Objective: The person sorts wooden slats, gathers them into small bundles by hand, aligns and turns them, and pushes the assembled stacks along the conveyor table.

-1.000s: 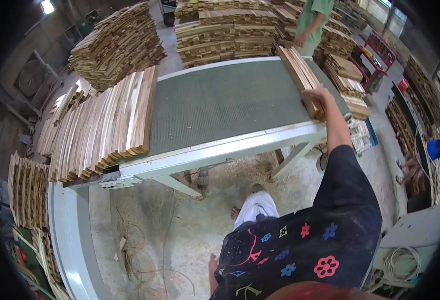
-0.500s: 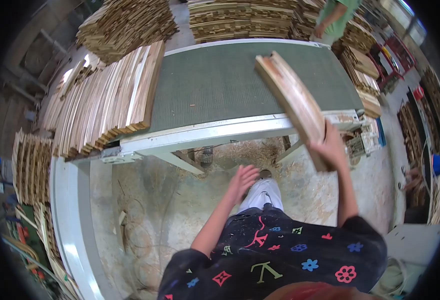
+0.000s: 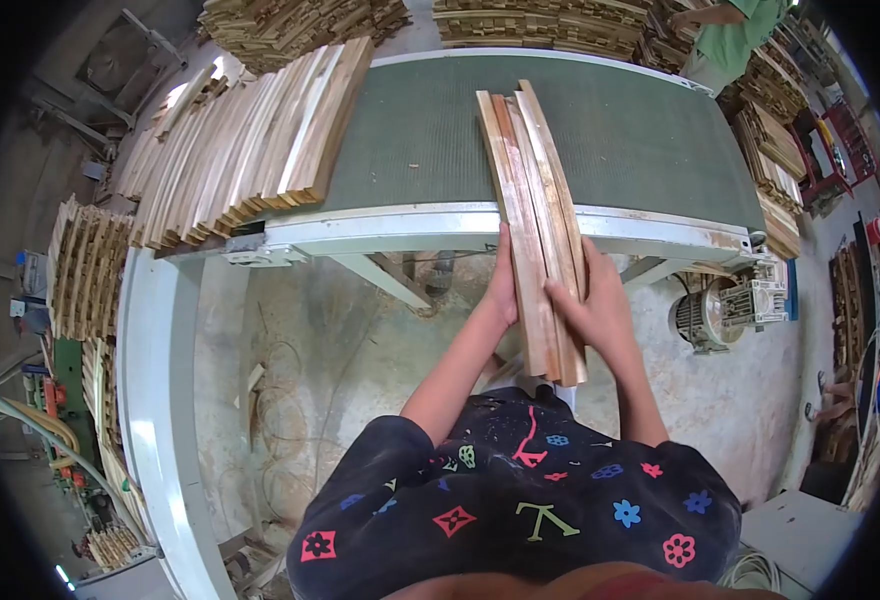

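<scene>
A bundle of several long wooden strips (image 3: 535, 220) is held between my two hands, its far end over the green belt (image 3: 420, 130) and its near end out past the metal edge, close to my body. My left hand (image 3: 503, 280) presses flat against the bundle's left side. On the right side, my right hand (image 3: 595, 300) wraps round the strips, with the thumb on top. To the left on the belt's end lies a row of wooden strips (image 3: 250, 145), side by side.
Wood stacks (image 3: 550, 25) stand behind the belt, and another stack (image 3: 88, 265) is at the left. A person in green (image 3: 735, 45) stands at the back right. A motor (image 3: 700, 318) sits below the belt's right end. A metal frame (image 3: 165, 400) runs along the left.
The strips have been lifted from the belt's right side and brought to the middle, before my body. My left hand has come up and now touches them. The view has shifted.
</scene>
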Motion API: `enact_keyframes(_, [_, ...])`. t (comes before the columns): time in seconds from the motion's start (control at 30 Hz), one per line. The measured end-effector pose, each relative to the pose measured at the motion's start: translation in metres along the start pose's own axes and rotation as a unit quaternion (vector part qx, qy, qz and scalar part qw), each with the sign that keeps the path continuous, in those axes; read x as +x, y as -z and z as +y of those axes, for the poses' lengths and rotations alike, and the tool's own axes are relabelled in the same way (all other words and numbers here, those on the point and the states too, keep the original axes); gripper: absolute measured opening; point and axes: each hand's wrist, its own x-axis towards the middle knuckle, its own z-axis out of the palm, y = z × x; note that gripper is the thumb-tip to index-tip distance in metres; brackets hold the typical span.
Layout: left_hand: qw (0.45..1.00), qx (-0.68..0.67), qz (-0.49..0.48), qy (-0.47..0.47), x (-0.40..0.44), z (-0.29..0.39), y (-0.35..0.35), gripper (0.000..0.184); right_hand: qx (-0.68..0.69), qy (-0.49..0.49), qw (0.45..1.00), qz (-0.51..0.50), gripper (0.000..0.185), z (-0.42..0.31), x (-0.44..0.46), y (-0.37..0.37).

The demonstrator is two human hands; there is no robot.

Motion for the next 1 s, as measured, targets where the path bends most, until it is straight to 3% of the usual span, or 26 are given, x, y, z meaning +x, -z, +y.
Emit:
enact_keyframes(0.13, [0.995,-0.042,-0.069,0.054,-0.008,0.014,0.012,0.095,0.046,-0.029,0.999,0.009,0.077,0.019,0.033,-0.024])
enact_keyframes(0.2, [0.998,-0.031,-0.023,0.051,-0.012,0.011,0.022,0.093,0.21,-0.039,0.977,-0.023,0.074,0.037,0.035,-0.044])
enact_keyframes(0.27, [0.999,-0.017,0.0,0.038,-0.022,0.002,0.029,0.093,0.385,-0.079,0.918,-0.058,0.074,0.029,0.022,-0.048])
enact_keyframes(0.3, [0.999,-0.01,0.006,0.034,-0.029,-0.001,0.031,0.092,0.401,-0.084,0.909,-0.077,0.076,0.032,0.016,-0.049])
enact_keyframes(0.63, [0.996,-0.074,0.042,0.0,-0.065,-0.035,0.054,0.08,0.369,-0.11,0.916,-0.116,0.073,0.029,-0.004,-0.043])
enact_keyframes(0.73, [0.989,-0.136,0.002,0.052,-0.077,-0.036,0.059,0.076,0.398,-0.127,0.904,-0.088,0.074,0.032,-0.003,-0.053])
enact_keyframes(0.77, [0.991,-0.124,0.013,0.057,-0.084,-0.039,0.059,0.076,0.381,-0.097,0.917,-0.068,0.08,0.042,-0.001,-0.063])
enact_keyframes(0.9, [0.994,-0.068,0.047,0.07,-0.107,-0.045,0.052,0.081,0.407,-0.128,0.897,-0.115,0.091,0.024,0.002,-0.05])
enact_keyframes(1.0, [0.995,0.0,0.086,0.059,-0.111,-0.043,0.057,0.081,0.413,-0.145,0.89,-0.13,0.085,0.017,0.003,-0.043])
